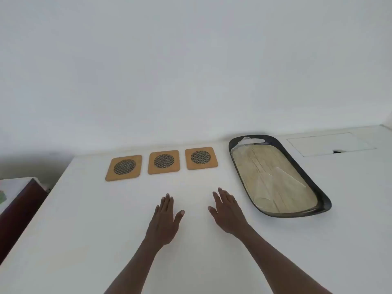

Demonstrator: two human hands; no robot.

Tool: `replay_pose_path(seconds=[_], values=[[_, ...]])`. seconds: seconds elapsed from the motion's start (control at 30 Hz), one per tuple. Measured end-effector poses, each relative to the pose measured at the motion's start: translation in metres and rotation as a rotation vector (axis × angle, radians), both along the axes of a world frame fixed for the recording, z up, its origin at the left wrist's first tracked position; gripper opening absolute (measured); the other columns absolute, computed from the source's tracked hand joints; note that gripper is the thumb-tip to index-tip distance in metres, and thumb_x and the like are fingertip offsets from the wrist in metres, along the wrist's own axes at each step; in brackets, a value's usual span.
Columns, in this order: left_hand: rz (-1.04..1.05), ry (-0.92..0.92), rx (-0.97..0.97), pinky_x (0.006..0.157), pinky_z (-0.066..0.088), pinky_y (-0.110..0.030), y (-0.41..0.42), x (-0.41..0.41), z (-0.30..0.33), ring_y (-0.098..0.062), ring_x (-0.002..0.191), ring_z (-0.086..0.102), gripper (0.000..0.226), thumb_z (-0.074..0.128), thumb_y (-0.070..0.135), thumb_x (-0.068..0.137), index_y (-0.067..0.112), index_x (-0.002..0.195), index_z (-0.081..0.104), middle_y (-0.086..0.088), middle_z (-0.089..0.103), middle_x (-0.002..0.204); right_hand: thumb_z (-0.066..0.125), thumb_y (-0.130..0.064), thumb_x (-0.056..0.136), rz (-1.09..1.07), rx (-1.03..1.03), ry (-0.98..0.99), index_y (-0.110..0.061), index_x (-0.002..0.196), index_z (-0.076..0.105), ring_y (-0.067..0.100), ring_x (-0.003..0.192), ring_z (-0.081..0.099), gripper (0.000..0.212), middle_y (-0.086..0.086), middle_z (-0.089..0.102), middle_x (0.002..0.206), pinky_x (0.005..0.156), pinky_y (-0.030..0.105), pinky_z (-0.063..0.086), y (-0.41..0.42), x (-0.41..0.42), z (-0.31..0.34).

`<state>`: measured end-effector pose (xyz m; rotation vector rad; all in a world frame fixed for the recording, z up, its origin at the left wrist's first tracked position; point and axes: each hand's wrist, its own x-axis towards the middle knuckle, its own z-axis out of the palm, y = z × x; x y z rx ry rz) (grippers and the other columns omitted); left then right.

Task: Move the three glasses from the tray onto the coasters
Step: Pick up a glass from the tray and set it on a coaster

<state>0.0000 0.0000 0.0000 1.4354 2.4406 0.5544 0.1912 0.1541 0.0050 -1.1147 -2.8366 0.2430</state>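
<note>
nothing of the task is done yet, judging by how things lie. all three coasters sit bare in a row along the far edge of the white table (84, 219): the left coaster (124, 167), the middle coaster (163, 162) and the right coaster (201, 158), each a tan square with a dark mesh disc in the middle. no glass stands on any of them.

the glasses (273, 179) are on the tray (301, 166), which lies to the right of the coasters, near the right coaster but apart from it. they are clear and hard to tell apart against the tray's pale inside; their outlines overlap, and i cannot count three with certainty. a rim shows near the tray's far end and a rounded edge near its close end. whether they stand upright or lie flat i cannot tell, though the long pale outlines seem to run lengthwise along the tray.

the tray is a long oval with a dark rim. its long axis runs from the far left, by the handle slot, to the near right, slanted to the table's edge.

the left hand (164, 219) rests flat on the table, fingers spread, grasping nothing. the right hand (228, 211) is likewise released and empty, palm down, just left of the tray and not touching it.

all three moves remain.
</note>
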Motion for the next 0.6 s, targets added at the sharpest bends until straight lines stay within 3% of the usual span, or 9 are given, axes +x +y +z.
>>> replay_pose_path(seconds=[0.37, 0.6], values=[[-0.002, 0.075, -0.067, 0.122, -0.008, -0.031, -0.012, 0.026, -0.028, -0.014, 0.151, -0.015, 0.077, 0.025, 0.055, 0.100, 0.008, 0.156, 0.000, -0.003, -0.012, 0.165, 0.025, -0.049, 0.103, -0.001, -0.017, -0.039, -0.013, 0.156, 0.020, 0.028, 0.153, 0.007, 0.064, 0.014, 0.005, 0.165, 0.123, 0.043, 0.005, -0.009, 0.011, -0.027], [0.018, 0.128, -0.047, 0.123, -0.004, -0.031, -0.013, 0.026, -0.034, -0.011, 0.150, -0.015, 0.080, 0.025, 0.060, 0.098, 0.009, 0.156, 0.002, 0.001, -0.011, 0.164, 0.029, -0.048, 0.102, -0.014, -0.001, 0.058, -0.013, 0.154, 0.031, 0.028, 0.152, 0.015, 0.063, 0.013, 0.017, 0.164, 0.123, 0.042, 0.008, -0.010, 0.013, -0.034]])
